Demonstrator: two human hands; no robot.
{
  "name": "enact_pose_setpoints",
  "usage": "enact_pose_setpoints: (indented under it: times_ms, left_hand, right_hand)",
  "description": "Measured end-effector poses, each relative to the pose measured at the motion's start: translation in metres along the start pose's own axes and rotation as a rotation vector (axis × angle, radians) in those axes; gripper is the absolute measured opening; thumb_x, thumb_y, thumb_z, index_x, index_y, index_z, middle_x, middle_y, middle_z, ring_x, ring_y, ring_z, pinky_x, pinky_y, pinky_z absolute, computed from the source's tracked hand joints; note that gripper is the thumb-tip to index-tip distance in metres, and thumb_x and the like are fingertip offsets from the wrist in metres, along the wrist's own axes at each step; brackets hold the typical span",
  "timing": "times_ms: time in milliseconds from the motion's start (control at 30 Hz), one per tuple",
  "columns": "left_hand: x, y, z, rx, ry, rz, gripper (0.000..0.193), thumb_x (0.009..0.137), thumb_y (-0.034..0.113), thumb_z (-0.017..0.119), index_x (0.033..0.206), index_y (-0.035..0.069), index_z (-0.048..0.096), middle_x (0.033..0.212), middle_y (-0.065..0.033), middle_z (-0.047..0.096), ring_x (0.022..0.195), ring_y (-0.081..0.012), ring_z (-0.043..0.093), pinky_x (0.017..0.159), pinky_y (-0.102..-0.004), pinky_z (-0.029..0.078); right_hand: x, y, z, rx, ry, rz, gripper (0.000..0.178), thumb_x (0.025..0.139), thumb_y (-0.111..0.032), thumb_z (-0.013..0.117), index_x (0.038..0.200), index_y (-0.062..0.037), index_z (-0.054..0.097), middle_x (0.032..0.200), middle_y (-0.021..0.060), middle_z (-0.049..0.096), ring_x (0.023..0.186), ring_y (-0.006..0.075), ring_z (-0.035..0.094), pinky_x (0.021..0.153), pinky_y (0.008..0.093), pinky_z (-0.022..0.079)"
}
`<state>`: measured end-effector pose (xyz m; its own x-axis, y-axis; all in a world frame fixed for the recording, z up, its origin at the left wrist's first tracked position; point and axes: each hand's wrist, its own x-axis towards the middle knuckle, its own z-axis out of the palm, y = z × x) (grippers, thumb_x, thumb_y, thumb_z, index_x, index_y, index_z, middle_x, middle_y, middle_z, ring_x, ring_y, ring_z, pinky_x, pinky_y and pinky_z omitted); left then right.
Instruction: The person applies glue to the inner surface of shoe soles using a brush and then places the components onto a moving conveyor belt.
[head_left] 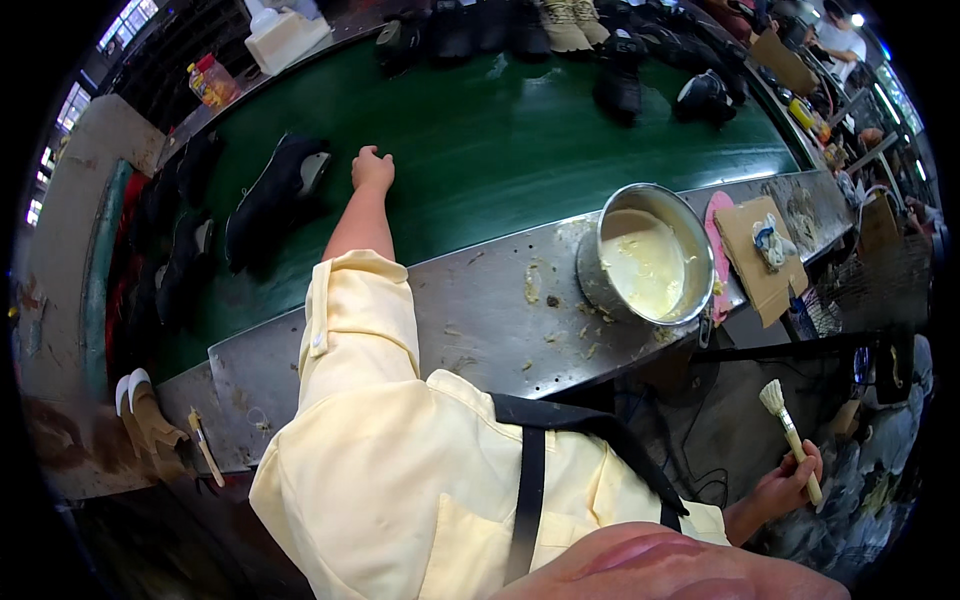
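Note:
My left hand (373, 168) is stretched out over the green conveyor belt (460, 150). Its fingers are loosely bent and a little apart, and I see nothing in them. Just left of it, not touching, lies a dark shoe (265, 205) with a pale patch at one end. Low at the right, my right hand (790, 486) is closed round the wooden handle of a paintbrush (788, 420), its pale bristles pointing up. A metal pot (590, 270) with creamy, whitish paste inside stands on the bench between my hands.
The metal bench edge (470, 330) carries dried paste smears. Beside the pot lie a pink pad (716, 235) and cardboard (745, 265) with a crumpled cloth (772, 243). Another brush (205, 447) and tan shoe parts (150, 425) lie left. Several shoes (620, 90) line the far side.

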<state>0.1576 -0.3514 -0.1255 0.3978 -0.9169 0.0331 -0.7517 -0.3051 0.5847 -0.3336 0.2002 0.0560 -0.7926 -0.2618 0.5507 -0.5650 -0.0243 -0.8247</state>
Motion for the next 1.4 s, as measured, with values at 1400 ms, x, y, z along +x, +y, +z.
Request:
enact_pose_setpoints:
  times_ms: [1400]
  left_hand:
    - [0.170,0.159,0.104,-1.517,-0.492,-0.132,0.068,0.090,0.033,0.051,0.143,0.010,0.016,0.151,-0.0120,0.002,0.138,-0.0320,0.005,0.107,-0.0498,0.020]
  right_hand:
    - [0.073,-0.010,0.077,-0.083,0.123,-0.038,0.033,0.091,-0.024,0.046,0.100,0.0047,0.059,0.077,0.0014,0.050,0.065,0.0058,0.039,0.057,0.0182,0.031]
